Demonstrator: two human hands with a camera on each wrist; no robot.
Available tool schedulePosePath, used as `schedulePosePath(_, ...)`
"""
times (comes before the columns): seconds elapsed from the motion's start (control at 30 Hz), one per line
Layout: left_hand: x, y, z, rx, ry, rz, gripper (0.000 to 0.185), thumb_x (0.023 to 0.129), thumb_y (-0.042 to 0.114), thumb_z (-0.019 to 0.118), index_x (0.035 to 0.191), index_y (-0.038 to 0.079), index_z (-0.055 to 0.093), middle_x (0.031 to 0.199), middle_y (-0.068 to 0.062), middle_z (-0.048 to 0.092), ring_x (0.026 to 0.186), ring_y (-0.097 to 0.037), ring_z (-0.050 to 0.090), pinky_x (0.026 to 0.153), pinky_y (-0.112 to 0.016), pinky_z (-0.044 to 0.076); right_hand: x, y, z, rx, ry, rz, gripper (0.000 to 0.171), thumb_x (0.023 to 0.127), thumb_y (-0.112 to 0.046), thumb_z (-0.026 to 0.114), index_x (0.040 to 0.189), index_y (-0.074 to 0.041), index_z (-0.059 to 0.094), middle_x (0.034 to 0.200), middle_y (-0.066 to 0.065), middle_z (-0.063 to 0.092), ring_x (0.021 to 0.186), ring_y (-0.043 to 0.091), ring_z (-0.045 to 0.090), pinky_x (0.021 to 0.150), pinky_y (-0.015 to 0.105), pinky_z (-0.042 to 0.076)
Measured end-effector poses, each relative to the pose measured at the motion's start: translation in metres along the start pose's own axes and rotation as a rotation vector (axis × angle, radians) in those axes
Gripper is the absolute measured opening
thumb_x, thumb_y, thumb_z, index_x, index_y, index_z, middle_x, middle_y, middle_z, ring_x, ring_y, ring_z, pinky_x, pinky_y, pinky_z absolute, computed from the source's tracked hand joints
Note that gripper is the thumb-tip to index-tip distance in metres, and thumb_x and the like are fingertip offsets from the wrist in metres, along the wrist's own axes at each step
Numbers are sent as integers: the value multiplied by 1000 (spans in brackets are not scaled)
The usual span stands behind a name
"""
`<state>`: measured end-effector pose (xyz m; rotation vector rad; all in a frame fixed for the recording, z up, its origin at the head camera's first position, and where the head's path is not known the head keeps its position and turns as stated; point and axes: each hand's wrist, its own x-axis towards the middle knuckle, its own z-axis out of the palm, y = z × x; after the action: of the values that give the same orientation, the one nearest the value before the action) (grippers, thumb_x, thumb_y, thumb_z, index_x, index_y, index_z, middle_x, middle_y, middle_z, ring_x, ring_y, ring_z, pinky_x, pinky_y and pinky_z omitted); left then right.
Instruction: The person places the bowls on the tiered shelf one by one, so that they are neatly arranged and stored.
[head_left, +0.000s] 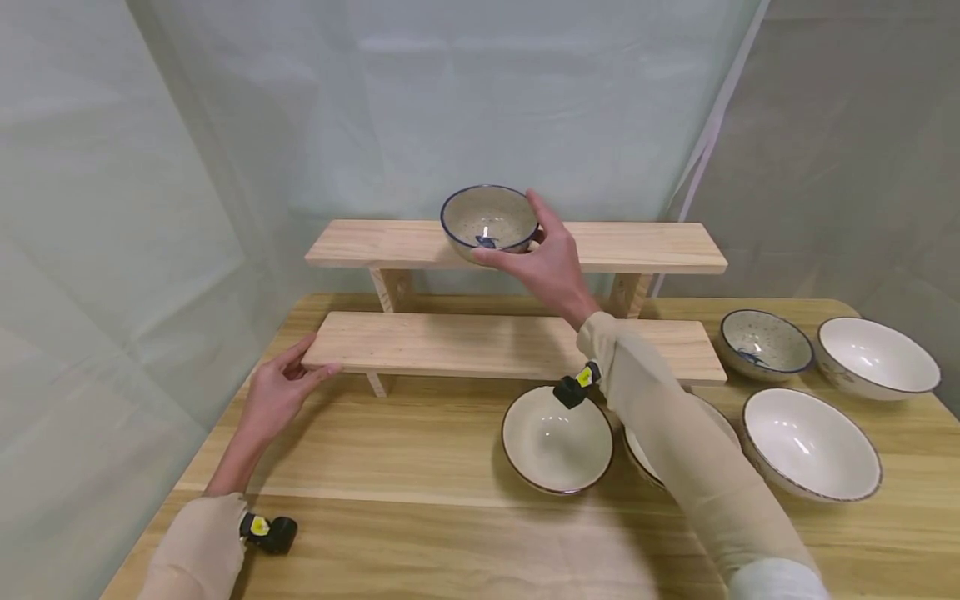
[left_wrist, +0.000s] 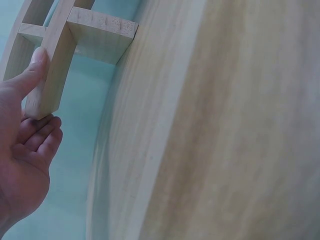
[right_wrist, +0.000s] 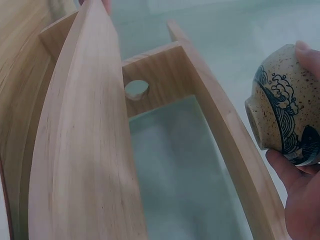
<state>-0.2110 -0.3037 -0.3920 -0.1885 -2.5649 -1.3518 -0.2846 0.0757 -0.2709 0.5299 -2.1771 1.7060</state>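
A small speckled beige bowl with a blue rim (head_left: 489, 218) is held by the right hand (head_left: 546, 260), fingers curled round its side, just over the upper plank of the two-step pale wooden shelf (head_left: 652, 247); judged as placement barely begun, both steps bare. The left hand (head_left: 276, 392) rests with loose straight fingers on the lower plank's end. Five bowls, all seemingly empty, remain on the wooden counter (head_left: 420, 467): another speckled one (head_left: 765, 343) and four white dark-rimmed bowls (head_left: 557, 438), one mostly hidden by the sleeve.

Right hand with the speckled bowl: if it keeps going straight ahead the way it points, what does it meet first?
Probably the pale backdrop sheet behind the top shelf; nothing else shows ahead, though depth is unclear.
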Motion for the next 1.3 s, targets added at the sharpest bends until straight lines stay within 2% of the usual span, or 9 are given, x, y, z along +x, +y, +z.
schedulePosePath(0.2,0,-2,0,-1,14,3,75,88,29,71,145,-3,33,139,-24,43,120,-36,48,78,-6,43,3,-7,8,-12,-20,26,106,71,-32,85,152,-10,20,147,10,34,121,23,49,87,26,49)
schedulePosePath(0.47,0,-3,0,-1,6,3,75,88,29,70,145,-3,33,140,-24,42,121,-37,48,78,-6,43,-8,-46,14,-5,-37,55,99,77,-21,81,150,0,19,146,19,33,123,32,47,90,26,47)
schedulePosePath(0.57,1,-3,-1,-7,1,-7,76,88,30,70,145,-2,32,140,-24,41,122,-37,46,79,-5,42,-7,-50,17,-9,-35,54,98,77,-21,81,150,1,19,146,19,33,122,31,48,91,25,46)
schedulePosePath(0.63,0,-3,-1,-7,1,-4,76,88,30,70,146,-3,32,141,-24,41,122,-37,46,79,-5,42,-6,-49,19,-7,-36,52,99,77,-22,81,150,1,19,146,19,33,121,31,48,91,25,46)
schedulePosePath(0.87,0,-5,-2,6,8,0,76,88,30,70,145,-2,33,140,-24,41,121,-37,47,79,-5,42,19,-4,32,-28,10,0,110,68,-44,85,151,-5,24,141,9,41,116,17,50,92,23,44)
schedulePosePath(1.03,0,-5,-2,15,9,-7,76,88,31,70,146,-2,33,140,-24,41,122,-38,46,79,-4,41,22,-4,34,-70,6,-2,110,67,-46,84,150,-4,25,140,7,44,118,14,48,95,22,41)
schedulePosePath(1.3,0,-6,-4,8,12,-13,75,88,30,70,145,-2,34,139,-25,43,121,-37,47,78,-5,42,24,-7,36,-138,-26,41,112,69,-50,82,151,-5,21,146,8,37,124,14,42,99,21,36)
